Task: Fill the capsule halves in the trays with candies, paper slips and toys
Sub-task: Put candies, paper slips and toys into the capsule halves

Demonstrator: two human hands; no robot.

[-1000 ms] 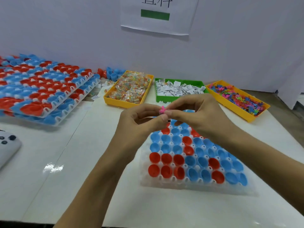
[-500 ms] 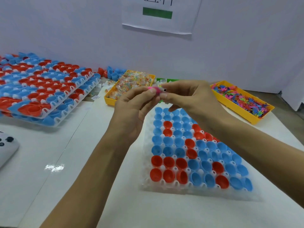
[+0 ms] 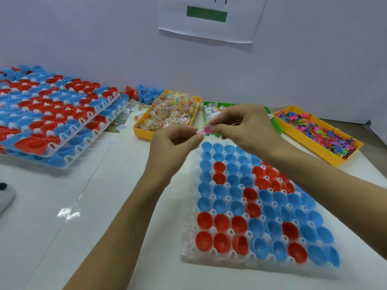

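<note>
Both hands meet above the far end of the tray [image 3: 188, 255] of empty capsule halves [image 3: 219, 222], right hand [image 3: 240, 126] and left hand [image 3: 176, 143] each with the grip pinched on one small pink toy [image 3: 205, 130], probably to separate it before dropping.

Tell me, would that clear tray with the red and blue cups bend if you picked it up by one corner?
Probably a little. The clear tray looks like thin see-through plastic, so it may flex. The capsule halves sit loose, open and empty, so they look light and might tip out if it sags.
</note>
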